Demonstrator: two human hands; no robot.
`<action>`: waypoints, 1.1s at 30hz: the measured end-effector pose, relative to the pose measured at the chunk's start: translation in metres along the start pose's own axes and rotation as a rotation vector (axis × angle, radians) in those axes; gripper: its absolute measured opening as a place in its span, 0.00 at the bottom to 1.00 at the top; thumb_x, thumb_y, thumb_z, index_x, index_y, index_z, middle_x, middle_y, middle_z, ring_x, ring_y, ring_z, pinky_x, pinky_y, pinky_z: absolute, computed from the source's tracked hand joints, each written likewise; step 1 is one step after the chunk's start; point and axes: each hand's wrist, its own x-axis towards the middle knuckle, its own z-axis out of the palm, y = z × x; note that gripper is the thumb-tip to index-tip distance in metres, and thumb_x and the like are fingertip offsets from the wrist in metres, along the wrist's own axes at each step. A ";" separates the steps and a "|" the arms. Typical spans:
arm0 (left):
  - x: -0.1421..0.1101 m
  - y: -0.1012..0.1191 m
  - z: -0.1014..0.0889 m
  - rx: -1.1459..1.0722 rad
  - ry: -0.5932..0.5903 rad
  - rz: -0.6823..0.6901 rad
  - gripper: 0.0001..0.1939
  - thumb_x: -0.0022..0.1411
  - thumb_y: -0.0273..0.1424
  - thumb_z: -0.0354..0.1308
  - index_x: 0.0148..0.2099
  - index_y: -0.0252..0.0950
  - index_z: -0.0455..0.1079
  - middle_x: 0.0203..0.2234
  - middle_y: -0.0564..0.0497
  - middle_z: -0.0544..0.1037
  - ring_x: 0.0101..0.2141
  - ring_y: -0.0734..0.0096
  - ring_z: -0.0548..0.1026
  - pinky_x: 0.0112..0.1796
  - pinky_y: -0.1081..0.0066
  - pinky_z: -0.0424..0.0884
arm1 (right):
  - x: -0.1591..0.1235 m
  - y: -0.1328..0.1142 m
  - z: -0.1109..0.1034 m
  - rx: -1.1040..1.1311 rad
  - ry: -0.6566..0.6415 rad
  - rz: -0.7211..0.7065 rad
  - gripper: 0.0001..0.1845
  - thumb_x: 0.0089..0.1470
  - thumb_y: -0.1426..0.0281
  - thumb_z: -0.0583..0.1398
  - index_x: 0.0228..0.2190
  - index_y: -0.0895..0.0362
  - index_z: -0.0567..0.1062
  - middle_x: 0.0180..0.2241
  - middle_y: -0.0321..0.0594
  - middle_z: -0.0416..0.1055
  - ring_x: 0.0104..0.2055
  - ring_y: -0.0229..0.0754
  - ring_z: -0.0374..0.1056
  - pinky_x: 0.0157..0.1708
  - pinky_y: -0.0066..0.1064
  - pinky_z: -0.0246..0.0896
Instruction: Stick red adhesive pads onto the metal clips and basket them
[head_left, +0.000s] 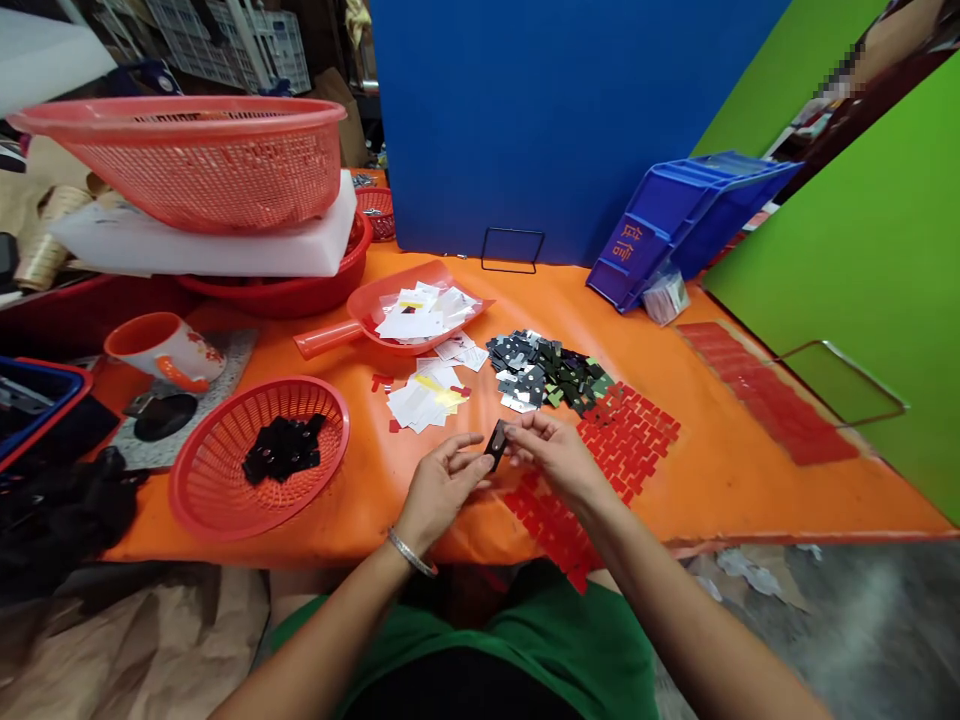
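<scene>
Left hand (444,490) and right hand (559,455) pinch a small black plate (496,446) between them, frame centre, long axis steeply tilted, top leaning right. Flat, dark, holes or studs unclear. Metal plates (544,370) just beyond; red pieces (626,435) right; basket (217,500) lower left.

One black piece (496,446) is between the left hand (444,486) and right hand (556,456). Left of the left hand: three red baskets (259,508), one mug (169,355). Beyond it: one dustpan (330,338). Metal plates (551,370) beyond the right hand are too many to count.
</scene>
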 end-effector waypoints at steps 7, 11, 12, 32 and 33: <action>-0.001 -0.010 0.010 -0.016 -0.022 -0.159 0.20 0.46 0.36 0.68 0.37 0.29 0.70 0.25 0.47 0.78 0.26 0.72 0.77 0.30 0.75 0.73 | -0.040 0.015 -0.055 -0.236 0.297 -0.126 0.16 0.48 0.56 0.60 0.28 0.57 0.73 0.24 0.38 0.71 0.24 0.39 0.66 0.26 0.30 0.63; 0.001 -0.010 0.015 0.007 -0.062 -0.167 0.17 0.49 0.35 0.66 0.36 0.30 0.67 0.28 0.45 0.79 0.27 0.74 0.77 0.33 0.75 0.73 | -0.056 0.031 -0.091 -0.503 0.396 -0.150 0.11 0.48 0.61 0.58 0.24 0.57 0.71 0.22 0.36 0.69 0.24 0.39 0.63 0.25 0.30 0.59; 0.002 -0.010 0.018 0.019 -0.074 -0.172 0.16 0.49 0.35 0.66 0.36 0.30 0.66 0.29 0.44 0.79 0.27 0.74 0.77 0.33 0.75 0.73 | -0.059 0.035 -0.094 -0.583 0.389 -0.153 0.09 0.47 0.63 0.58 0.24 0.57 0.70 0.23 0.37 0.69 0.25 0.39 0.63 0.26 0.30 0.59; 0.032 -0.035 0.057 0.092 -0.062 -0.232 0.04 0.58 0.24 0.58 0.36 0.28 0.67 0.27 0.44 0.79 0.25 0.73 0.78 0.28 0.76 0.75 | -0.061 0.055 -0.073 -1.141 0.528 -0.139 0.04 0.50 0.72 0.57 0.31 0.58 0.71 0.32 0.44 0.67 0.30 0.42 0.63 0.30 0.32 0.57; 0.032 -0.034 0.057 0.089 -0.059 -0.233 0.04 0.57 0.24 0.59 0.36 0.28 0.67 0.27 0.44 0.79 0.25 0.73 0.78 0.28 0.76 0.75 | -0.063 0.057 -0.071 -1.157 0.547 -0.161 0.05 0.51 0.71 0.56 0.32 0.58 0.72 0.33 0.44 0.66 0.31 0.43 0.63 0.30 0.32 0.57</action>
